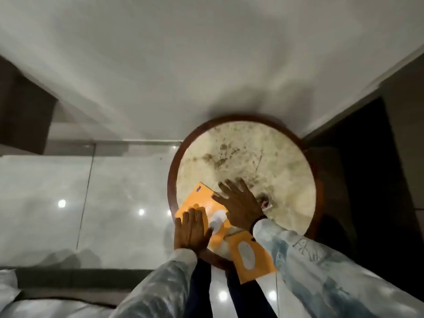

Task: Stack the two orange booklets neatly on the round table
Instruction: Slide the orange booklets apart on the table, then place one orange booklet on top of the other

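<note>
Round table (252, 157): mottled stone top, dark wood rim, glossy tiled floor below. 2 orange booklets, not yet stacked. Left hand (191, 228) and right hand (238, 203) press flat, fingers spread, on far booklet (202, 200). Near booklet (250, 253) overhangs rim; risk: slick cover slides off if nudged.
</note>
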### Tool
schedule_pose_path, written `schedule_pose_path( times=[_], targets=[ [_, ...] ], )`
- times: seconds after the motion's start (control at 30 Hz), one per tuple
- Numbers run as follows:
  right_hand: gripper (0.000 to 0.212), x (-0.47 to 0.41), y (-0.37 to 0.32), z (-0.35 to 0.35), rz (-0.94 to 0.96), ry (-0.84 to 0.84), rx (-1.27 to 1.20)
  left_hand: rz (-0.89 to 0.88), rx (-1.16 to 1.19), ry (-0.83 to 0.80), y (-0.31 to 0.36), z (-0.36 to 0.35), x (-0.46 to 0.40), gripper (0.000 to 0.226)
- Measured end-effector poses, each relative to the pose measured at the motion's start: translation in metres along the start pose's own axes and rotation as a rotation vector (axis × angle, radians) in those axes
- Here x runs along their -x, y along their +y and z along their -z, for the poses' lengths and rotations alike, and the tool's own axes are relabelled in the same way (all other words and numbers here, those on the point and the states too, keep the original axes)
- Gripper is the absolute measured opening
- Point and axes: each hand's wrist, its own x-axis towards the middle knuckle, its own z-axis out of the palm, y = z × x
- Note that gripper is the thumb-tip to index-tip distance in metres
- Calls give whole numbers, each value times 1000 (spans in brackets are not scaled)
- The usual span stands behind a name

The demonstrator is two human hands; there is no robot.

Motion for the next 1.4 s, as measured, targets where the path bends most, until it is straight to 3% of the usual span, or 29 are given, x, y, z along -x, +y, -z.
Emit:
schedule_pose_path(
  times=[0.07, 0.13, 0.27, 0.33, 0.5, 0.73, 0.8, 0.9, 0.97, 1.07, 1.17, 1.23, 1.3, 1.4],
  targets=[
    [70, -16, -3, -29, 9, -117, -16, 12, 27, -80, -1, -27, -15, 70],
    [73, -25, -3, -59, -9, -104, -58, -11, -1, -22, -6, -46, -33, 74],
    [62, -38, 23, -93, -159, 282, -151, -135, -13, 134, -15, -44, -86, 78],
    [63, -45, 40, -90, -278, 364, -178, -248, -26, 172, -22, -29, -122, 77],
    [68, -69, 73, -72, -531, 277, -266, -391, -88, 129, -7, 25, -197, 81],
    [70, -76, 77, -71, -579, 272, -306, -405, -118, 193, -3, 26, -203, 81],
    [61, -67, 72, -69, -597, 380, -313, -395, -95, 183, 0, 25, -197, 77],
    [29, -28, 55, -58, -663, 563, -432, -374, 27, 215, 16, 23, -166, 58],
    [13, 11, 36, -57, -804, 530, -590, -365, 107, 176, 35, 16, -135, 52],
    [15, 70, 9, -73, -1168, 431, -935, -399, 195, 19, 66, -8, -90, 46],
    [30, 121, -12, -103, -1567, 363, -1152, -404, 219, -120, 97, -39, -55, 39],
    [54, 138, -22, -127, -1803, 229, -1319, -357, 205, -159, 113, -56, -41, 44],
    [73, 145, -28, -154, -1906, 93, -1540, -302, 171, -148, 125, -67, -33, 52],
    [61, 145, -29, -184, -1861, 55, -1683, -244, 184, -155, 133, -75, -31, 54]
  ],
)
